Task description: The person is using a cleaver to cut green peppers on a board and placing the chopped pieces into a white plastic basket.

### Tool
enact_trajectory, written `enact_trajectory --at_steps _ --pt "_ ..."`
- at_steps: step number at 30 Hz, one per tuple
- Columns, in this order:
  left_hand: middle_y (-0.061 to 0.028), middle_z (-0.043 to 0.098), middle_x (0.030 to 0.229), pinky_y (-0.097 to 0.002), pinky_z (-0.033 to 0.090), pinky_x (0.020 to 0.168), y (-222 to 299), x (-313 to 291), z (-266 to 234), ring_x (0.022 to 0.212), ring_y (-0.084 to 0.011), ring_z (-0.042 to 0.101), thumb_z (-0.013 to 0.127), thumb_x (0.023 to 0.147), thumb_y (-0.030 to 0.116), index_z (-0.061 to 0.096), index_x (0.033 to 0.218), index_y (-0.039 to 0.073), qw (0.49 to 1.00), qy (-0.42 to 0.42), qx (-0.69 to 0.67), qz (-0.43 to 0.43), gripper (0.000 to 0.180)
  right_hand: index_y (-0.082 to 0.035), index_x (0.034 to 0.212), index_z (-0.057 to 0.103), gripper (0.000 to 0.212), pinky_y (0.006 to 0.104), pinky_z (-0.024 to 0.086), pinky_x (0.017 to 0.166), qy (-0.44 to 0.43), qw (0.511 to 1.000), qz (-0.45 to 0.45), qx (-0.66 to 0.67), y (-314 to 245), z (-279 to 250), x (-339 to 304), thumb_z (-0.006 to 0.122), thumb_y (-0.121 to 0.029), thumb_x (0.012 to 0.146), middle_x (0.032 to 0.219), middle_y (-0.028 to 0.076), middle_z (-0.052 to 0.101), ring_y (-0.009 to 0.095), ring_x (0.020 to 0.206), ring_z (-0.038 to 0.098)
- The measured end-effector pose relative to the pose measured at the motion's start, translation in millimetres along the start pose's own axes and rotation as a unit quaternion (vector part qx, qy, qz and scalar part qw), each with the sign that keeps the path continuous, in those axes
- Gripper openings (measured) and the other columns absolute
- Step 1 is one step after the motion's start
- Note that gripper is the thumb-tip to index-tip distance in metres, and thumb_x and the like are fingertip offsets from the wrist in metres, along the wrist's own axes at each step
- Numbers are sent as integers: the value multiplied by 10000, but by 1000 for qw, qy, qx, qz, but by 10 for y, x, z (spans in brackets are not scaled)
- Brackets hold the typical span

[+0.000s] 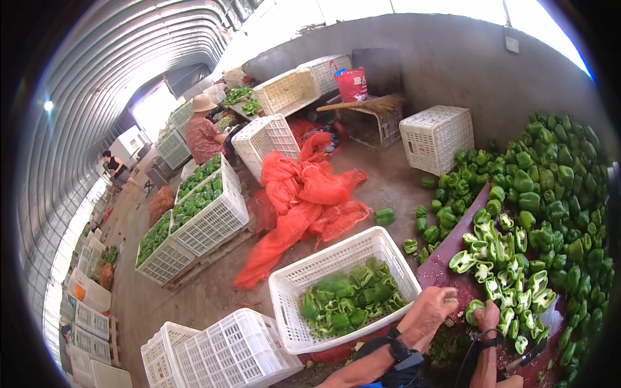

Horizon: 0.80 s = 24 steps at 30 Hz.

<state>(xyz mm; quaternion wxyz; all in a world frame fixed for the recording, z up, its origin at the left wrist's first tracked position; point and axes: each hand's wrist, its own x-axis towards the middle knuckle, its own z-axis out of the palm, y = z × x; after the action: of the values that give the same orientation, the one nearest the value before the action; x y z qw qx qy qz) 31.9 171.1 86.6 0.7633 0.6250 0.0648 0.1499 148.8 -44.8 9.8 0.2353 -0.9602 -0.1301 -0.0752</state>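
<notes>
My left hand (432, 312) is raised between the white crate and the red board, its fingers curled; whether anything is in them is hidden. My right hand (486, 316), lower and further right, is closed on a green bell pepper piece (473, 310) at the board's near edge. Beside it lies a heap of halved bell peppers (511, 284), pale insides showing, on the reddish board (446, 271). The white plastic crate (279, 304) on my left holds cut green pepper pieces (349, 299). A dark-handled tool (527, 355) lies near my right wrist, its kind unclear.
Whole green peppers (556, 181) are piled along the right wall. Red mesh sacks (304, 194) lie beyond the crate. Empty white crates (226, 352) stand at front left, pepper-filled crates (207, 223) further back. A person in a hat (204, 132) sits at the far left.
</notes>
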Motion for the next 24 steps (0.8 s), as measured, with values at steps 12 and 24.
enact_trajectory --at_steps 12,24 --pt "-107 617 1149 -321 402 978 -248 -282 540 1083 -205 548 535 956 476 598 1217 9 941 -88 -102 -310 538 33 1032 654 337 323 504 611 -44 980 -31 192 -293 -196 -776 646 -99 722 775 127 661 177 642 612" --pt "-121 571 1056 -377 494 837 -480 -550 635 959 -308 592 538 909 170 648 1051 123 956 -124 251 85 186 22 1035 648 342 313 507 694 -68 893 -19 444 -491 -330 -977 758 -136 752 902 68 661 145 812 604"
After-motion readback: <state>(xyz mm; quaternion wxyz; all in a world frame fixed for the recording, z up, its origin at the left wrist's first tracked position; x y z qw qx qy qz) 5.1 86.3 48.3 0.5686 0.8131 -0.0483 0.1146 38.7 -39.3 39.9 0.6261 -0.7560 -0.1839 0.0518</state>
